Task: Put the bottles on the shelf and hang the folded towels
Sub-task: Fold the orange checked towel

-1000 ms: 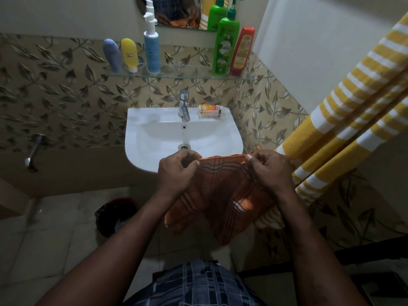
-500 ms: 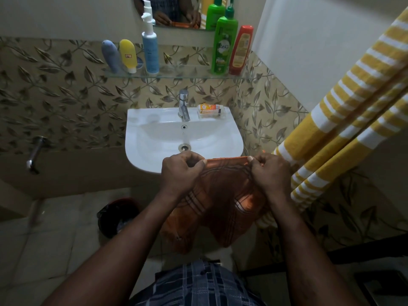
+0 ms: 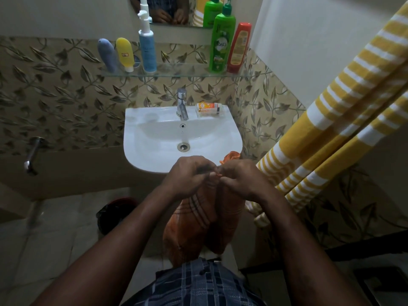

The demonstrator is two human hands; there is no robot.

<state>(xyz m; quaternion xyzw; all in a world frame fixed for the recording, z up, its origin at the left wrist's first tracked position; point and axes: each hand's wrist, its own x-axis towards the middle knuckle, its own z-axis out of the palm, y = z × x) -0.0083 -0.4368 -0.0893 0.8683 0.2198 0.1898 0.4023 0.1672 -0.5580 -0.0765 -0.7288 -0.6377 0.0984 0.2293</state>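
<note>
Right at the front rim of the white sink [image 3: 152, 160]; pinching the top edge of the orange checked towel [image 3: 198, 219] with left hand [image 3: 187, 177] and right hand [image 3: 245, 180] close together, knuckles almost touching; fingers of both curled tight on the cloth; holding it up in the air, not yet hung on anything; letting the rest drop straight down in two gathered folds as far as the checked shirt [image 3: 198, 283]; one orange corner poking up behind the right hand, against the sink's right front curve.

Up on the glass shelf [image 3: 176, 72] above the tap [image 3: 182, 103]: at the left end a grey-blue tube [image 3: 107, 55] and a yellow tube [image 3: 124, 54], both cap-down and leaning, side by side; just right of them a blue pump bottle [image 3: 147, 49], upright; at the right end a tall green bottle [image 3: 221, 45] and a red bottle [image 3: 238, 47], upright and touching; the two groups well apart.

On the sink's back right corner, a small orange box [image 3: 208, 106]; off to the right, a yellow-and-white striped towel [image 3: 331, 120] slanting down from the top right, lower end near the right wrist; hard to tell what carries it. Low on the left, a dark bin [image 3: 114, 215] on the floor tiles; a metal pipe [image 3: 32, 155] on the left wall; in the mirror [image 3: 167, 9] above the shelf, reflected hands and a second green bottle.
</note>
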